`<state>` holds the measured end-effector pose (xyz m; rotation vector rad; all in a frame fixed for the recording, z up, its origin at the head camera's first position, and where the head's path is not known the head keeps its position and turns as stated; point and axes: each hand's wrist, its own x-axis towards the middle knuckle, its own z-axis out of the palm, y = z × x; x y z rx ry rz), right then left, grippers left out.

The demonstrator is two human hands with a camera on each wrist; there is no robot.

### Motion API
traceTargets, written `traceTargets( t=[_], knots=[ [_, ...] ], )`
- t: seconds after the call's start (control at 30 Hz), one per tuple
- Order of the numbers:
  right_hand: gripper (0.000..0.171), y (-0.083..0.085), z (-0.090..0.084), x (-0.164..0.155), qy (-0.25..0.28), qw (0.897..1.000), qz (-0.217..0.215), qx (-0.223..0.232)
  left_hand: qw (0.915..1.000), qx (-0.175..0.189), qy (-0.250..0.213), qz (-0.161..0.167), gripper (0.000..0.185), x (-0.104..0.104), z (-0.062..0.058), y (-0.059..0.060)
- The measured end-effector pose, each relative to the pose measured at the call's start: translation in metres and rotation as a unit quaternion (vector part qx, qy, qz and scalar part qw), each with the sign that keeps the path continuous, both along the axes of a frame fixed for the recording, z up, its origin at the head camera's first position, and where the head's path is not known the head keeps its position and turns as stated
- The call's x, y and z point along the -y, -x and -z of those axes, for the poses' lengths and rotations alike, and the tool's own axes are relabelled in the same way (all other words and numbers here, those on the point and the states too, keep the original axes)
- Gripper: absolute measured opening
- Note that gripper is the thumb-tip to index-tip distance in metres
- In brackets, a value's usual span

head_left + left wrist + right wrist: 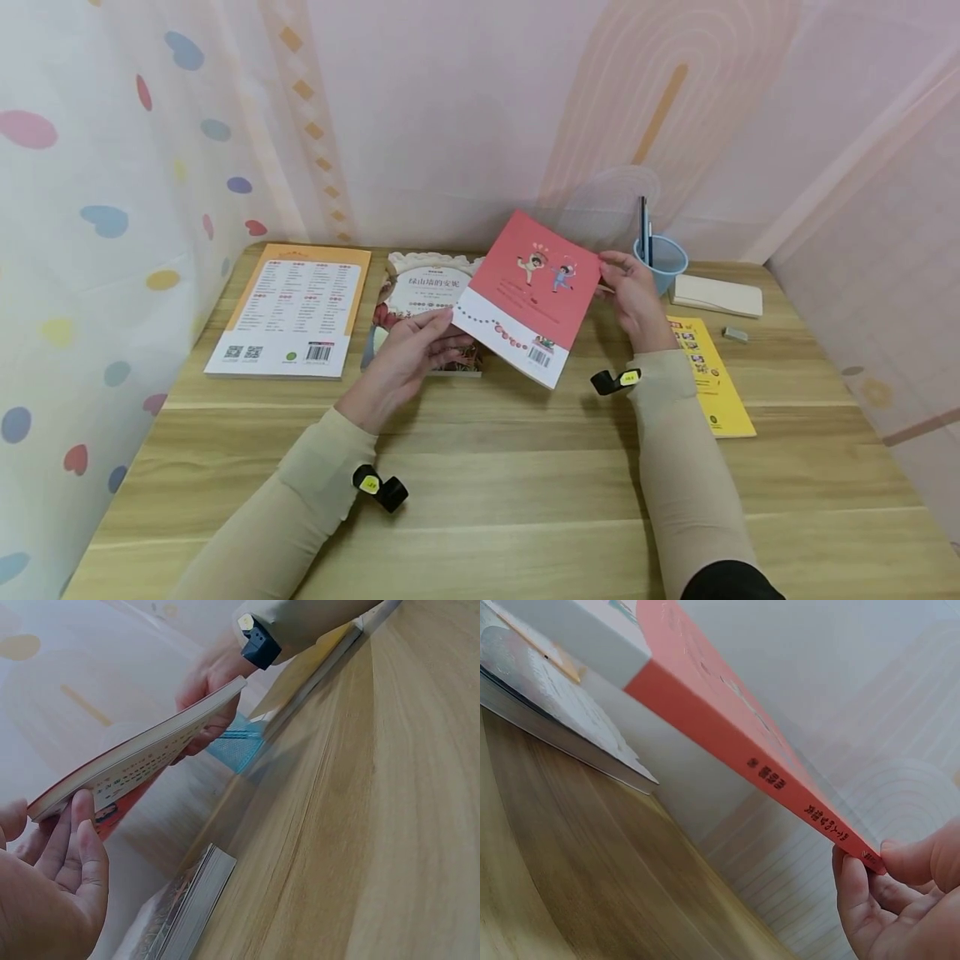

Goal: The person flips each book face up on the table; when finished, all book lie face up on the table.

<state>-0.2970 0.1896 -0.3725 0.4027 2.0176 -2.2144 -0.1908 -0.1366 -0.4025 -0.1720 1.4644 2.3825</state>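
Red-and-white book [528, 298] slants lengthwise away rightward; left hand [411, 354] pinches its near-left corner, right hand [636, 300] its far-right one, fingers [93, 859] closed.

Light beige, long sleeves cover both arms: the left sleeve [281, 512] gathers in soft folds near its cuff, and the right sleeve [693, 475] lies smoother below a wrinkled cuff. Black fabric [731, 581] edges the right one at the bottom of the head view. Each wrist bears a small black camera, the left camera [392, 494] and right camera [604, 383] both blocky, with yellow labels [369, 483] whose dark print is too small to read. The left hand [408, 358] and right hand [636, 304] are bare.
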Motion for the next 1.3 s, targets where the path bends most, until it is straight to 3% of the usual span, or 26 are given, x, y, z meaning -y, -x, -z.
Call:
traceTargets(
  t=[0.4, 0.73, 1.03, 1.3],
  knots=[
    [0.027, -0.0011, 0.0020, 0.0012, 0.028, 1.000, -0.010, -0.007, 1.0000, -0.003, 0.001, -0.004, 0.019, 0.0035, 0.0016, 0.0006],
    [0.031, -0.0017, 0.0020, 0.0002, 0.054, 0.998, -0.005, -0.006, 0.9996, -0.021, 0.016, 0.014, 0.046, 0.0037, -0.0035, -0.0016],
    [0.048, -0.0028, -0.0004, -0.0026, 0.079, 0.997, -0.013, -0.017, 0.9993, -0.022, 0.016, 0.024, 0.046, 0.0041, -0.0042, -0.0004],
    [0.046, -0.0024, -0.0006, -0.0019, 0.077, 0.997, -0.013, -0.028, 0.9987, -0.027, 0.026, 0.035, 0.044, 0.0037, -0.0074, -0.0011]
  ],
)
